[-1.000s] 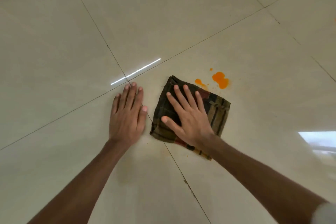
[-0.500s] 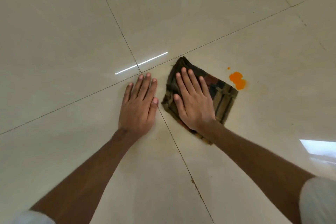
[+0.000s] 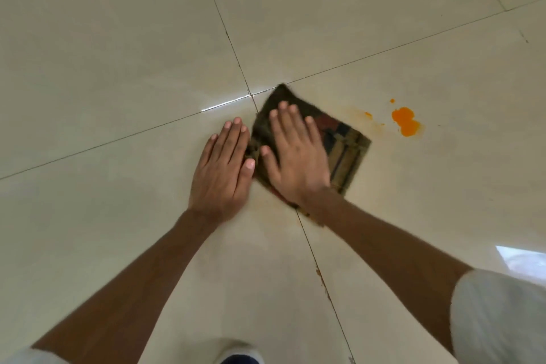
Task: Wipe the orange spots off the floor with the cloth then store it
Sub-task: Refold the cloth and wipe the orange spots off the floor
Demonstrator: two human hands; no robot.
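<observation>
A dark plaid cloth (image 3: 345, 148), folded into a square, lies on the pale tiled floor (image 3: 118, 53). My right hand (image 3: 295, 156) presses flat on its left part with straight fingers. My left hand (image 3: 224, 168) rests flat on the floor just left of the cloth, its thumb touching the cloth's edge. A large orange spot (image 3: 405, 122) sits to the right of the cloth, apart from it, with a tiny dot (image 3: 392, 101) above it. A small orange fleck (image 3: 368, 115) and a faint orange smear (image 3: 353, 111) lie between the cloth and the large spot.
Dark grout lines cross just beyond the cloth's far corner (image 3: 251, 94). A grout line runs toward me with small brownish marks (image 3: 320, 278). A bright window reflection (image 3: 523, 260) shows at the right edge. Part of a shoe (image 3: 239, 356) is at the bottom.
My right hand slid the cloth left, away from the spots, up against my left hand. The second orange spot is now a faint smear with a small fleck.
</observation>
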